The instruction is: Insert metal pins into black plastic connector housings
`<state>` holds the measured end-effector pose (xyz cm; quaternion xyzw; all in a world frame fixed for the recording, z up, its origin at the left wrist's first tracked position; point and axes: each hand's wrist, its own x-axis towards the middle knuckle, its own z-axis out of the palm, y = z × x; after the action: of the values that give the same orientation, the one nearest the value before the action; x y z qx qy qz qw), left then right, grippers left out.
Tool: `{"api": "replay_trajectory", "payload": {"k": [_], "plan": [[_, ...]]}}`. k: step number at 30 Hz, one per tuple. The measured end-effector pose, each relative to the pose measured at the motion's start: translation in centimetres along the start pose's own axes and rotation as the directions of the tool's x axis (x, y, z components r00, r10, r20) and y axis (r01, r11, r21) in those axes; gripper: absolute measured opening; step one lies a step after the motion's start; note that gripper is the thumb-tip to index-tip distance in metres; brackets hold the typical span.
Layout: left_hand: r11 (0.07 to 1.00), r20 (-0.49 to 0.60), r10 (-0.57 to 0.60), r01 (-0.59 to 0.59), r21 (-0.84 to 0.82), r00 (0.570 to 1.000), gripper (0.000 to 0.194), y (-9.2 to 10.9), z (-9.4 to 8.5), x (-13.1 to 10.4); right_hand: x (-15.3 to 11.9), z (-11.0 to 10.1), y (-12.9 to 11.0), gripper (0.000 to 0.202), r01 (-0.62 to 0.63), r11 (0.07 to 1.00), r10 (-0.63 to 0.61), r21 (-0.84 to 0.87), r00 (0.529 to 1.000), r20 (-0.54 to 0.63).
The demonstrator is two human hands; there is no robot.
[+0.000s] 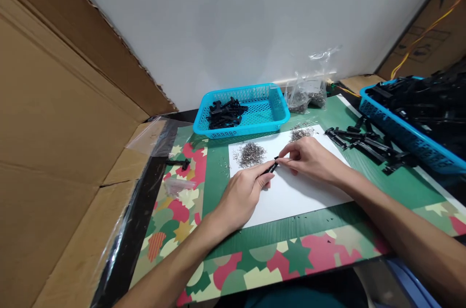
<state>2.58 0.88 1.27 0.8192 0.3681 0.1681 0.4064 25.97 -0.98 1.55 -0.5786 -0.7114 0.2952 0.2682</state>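
My left hand [247, 189] grips a slim black plastic part [271, 167] between thumb and fingers, low over a white sheet [291, 198]. At the far tip of that part, my right hand [306, 158] is closed in a pinch. Whatever lies between its fingertips is too small to make out. A heap of tiny metal pieces [252, 154] sits on the sheet beyond my left hand. Behind my right hand lies another small heap of metal pieces [300, 132], partly hidden by the hand.
A blue basket [236, 130] at the back holds several black parts. Right of it stand clear bags of metal pieces [309, 96]. Loose black parts [367, 143] lie beside a full blue basket [415, 135]. Cardboard [65, 104] walls the left side. One black part [178, 163] lies left.
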Motion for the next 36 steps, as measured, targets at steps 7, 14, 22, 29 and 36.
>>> {"api": "replay_trajectory", "payload": {"k": [7, 14, 22, 29, 36], "plan": [[0.995, 0.026, 0.062, -0.064, 0.081, 0.998, 0.04, -0.1, 0.4, -0.4, -0.4, 0.1, 0.0, 0.057, 0.081, 0.951, 0.028, 0.297, 0.937, -0.347], [0.987, 0.052, 0.085, -0.092, 0.135, 0.995, 0.041, 0.2, 0.4, -0.7, -0.1, 0.8, -0.3, 0.088, 0.165, 0.75, 0.059, 0.641, 0.948, -0.313], [0.981, 0.075, 0.119, -0.128, 0.145, 0.99, 0.037, 0.6, 0.3, -0.7, -0.3, 1.4, 0.0, 0.094, 0.037, 0.883, 0.159, 0.468, 0.914, -0.373], [0.979, 0.102, 0.14, -0.154, 0.137, 0.985, 0.036, 0.4, 0.4, -0.6, 0.1, 2.4, 0.5, 0.09, 0.025, 0.918, 0.132, 0.396, 0.922, -0.365], [0.975, 0.121, 0.143, -0.16, 0.154, 0.982, 0.036, 0.4, 0.4, -0.5, -0.1, 2.6, 0.1, 0.089, 0.031, 0.939, 0.113, 0.343, 0.913, -0.392]]}}
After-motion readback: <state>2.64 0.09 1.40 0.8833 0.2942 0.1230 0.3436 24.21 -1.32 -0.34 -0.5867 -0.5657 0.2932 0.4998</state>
